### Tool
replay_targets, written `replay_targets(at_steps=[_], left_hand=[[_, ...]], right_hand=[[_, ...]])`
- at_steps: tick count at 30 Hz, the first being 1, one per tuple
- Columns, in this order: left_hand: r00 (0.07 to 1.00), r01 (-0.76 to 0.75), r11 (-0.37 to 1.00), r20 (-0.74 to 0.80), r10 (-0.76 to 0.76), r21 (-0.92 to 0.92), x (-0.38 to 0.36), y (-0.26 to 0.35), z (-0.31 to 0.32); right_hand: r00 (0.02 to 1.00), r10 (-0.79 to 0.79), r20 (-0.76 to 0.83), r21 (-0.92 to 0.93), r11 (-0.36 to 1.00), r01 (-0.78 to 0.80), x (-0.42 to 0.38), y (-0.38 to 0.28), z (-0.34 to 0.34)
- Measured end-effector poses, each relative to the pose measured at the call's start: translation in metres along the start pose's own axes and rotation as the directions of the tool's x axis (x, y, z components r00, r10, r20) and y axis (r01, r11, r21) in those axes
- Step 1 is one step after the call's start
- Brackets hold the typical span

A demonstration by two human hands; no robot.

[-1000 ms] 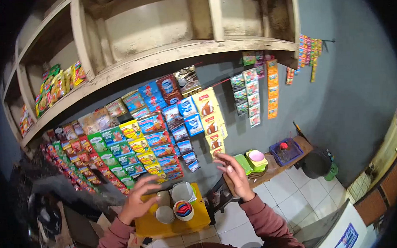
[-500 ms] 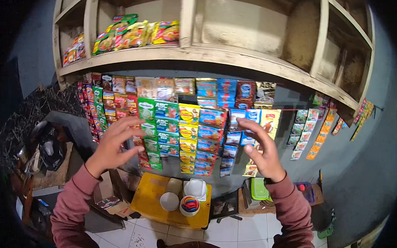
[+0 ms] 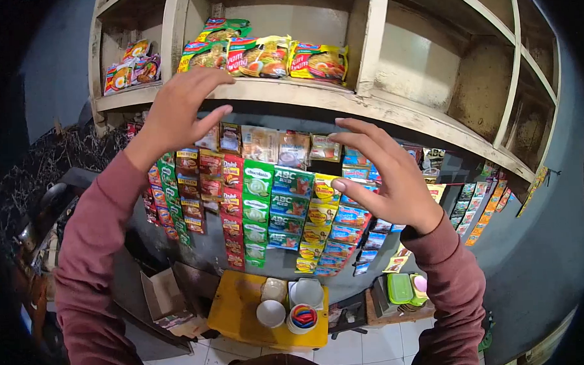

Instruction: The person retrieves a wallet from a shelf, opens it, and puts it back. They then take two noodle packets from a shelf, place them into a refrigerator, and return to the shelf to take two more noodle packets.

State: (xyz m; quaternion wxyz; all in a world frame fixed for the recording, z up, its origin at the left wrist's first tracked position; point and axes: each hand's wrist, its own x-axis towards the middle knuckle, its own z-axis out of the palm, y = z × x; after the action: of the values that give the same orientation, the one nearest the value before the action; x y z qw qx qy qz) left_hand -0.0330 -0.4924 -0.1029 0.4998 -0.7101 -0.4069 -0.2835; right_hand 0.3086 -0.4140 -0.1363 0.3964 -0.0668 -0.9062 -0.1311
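My left hand (image 3: 183, 112) is raised with thumb and fingers apart, holding nothing. It is just in front of the shelf's lower edge, nearest to the instant noodle packets (image 3: 259, 57) lying in the white wooden shelf (image 3: 424, 111). My right hand (image 3: 388, 173) is also open and bare, fingers curved, in front of the hanging sachet strips. Close to it hang a yellow sachet strip (image 3: 314, 232) and a blue sachet strip (image 3: 346, 234), partly covered by the hand. Between the hands hang green drink sachets (image 3: 257, 203) and dark green ABC sachets (image 3: 287, 205).
Below stands a yellow table (image 3: 231, 310) with a white bowl (image 3: 271, 314) and a tub of coloured items (image 3: 303, 318). A green-lidded container (image 3: 400, 288) is at the right, a cardboard box (image 3: 164, 293) at the left. More noodle packets (image 3: 132, 71) lie in the left compartment.
Both hands have moved up, the left one to the shelf edge. The view has tilted up and shifted left, so the noodle packets appear larger and nearer the middle.
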Motion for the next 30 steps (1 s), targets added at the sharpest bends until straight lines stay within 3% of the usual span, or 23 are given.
replay_targets(at_steps=[4,8,10,12,17,19,23,26,29,30], left_hand=[[0.999,-0.03,0.998,-0.024,0.031,0.06,0.01,-0.038,0.026],[1.0,0.002,0.995,-0.027,0.0,0.099,0.028,-0.064,0.041],[1.0,0.008,1.0,0.016,-0.008,0.031,0.035,-0.079,0.047],[0.998,0.027,0.993,0.045,-0.032,0.115,0.04,-0.09,0.055],[0.983,0.042,0.998,0.174,-0.051,0.057,0.052,-0.096,0.056],[0.969,0.131,0.991,0.206,-0.137,0.041,0.058,-0.093,0.052],[0.968,0.185,0.981,0.16,-0.193,0.066,0.068,-0.09,0.048],[0.955,0.176,0.982,0.231,-0.186,0.061,0.073,-0.089,0.046],[0.986,0.107,0.994,0.136,-0.102,-0.032,0.075,-0.089,0.051],[0.943,0.223,0.974,0.263,-0.202,-0.05,0.082,-0.086,0.05]], right_hand=[[0.999,-0.05,-0.018,-0.122,0.991,0.047,0.021,-0.016,0.017],[1.0,-0.011,0.025,-0.246,0.969,0.017,0.027,-0.029,0.018],[0.999,0.015,0.028,-0.288,0.958,-0.006,0.029,-0.028,0.015],[0.999,0.035,0.03,-0.329,0.944,-0.024,0.033,-0.028,0.009],[0.998,0.044,0.039,-0.407,0.913,-0.025,0.04,-0.027,-0.001],[0.998,0.051,0.034,-0.418,0.908,-0.033,0.042,-0.027,-0.002],[0.998,0.05,0.037,-0.432,0.901,-0.029,0.047,-0.025,0.0],[0.998,0.049,0.031,-0.44,0.897,-0.031,0.054,-0.026,0.002],[1.0,0.026,0.008,-0.444,0.896,-0.019,0.063,-0.026,0.004],[1.0,0.026,0.007,-0.442,0.897,-0.02,0.065,-0.025,0.005]])
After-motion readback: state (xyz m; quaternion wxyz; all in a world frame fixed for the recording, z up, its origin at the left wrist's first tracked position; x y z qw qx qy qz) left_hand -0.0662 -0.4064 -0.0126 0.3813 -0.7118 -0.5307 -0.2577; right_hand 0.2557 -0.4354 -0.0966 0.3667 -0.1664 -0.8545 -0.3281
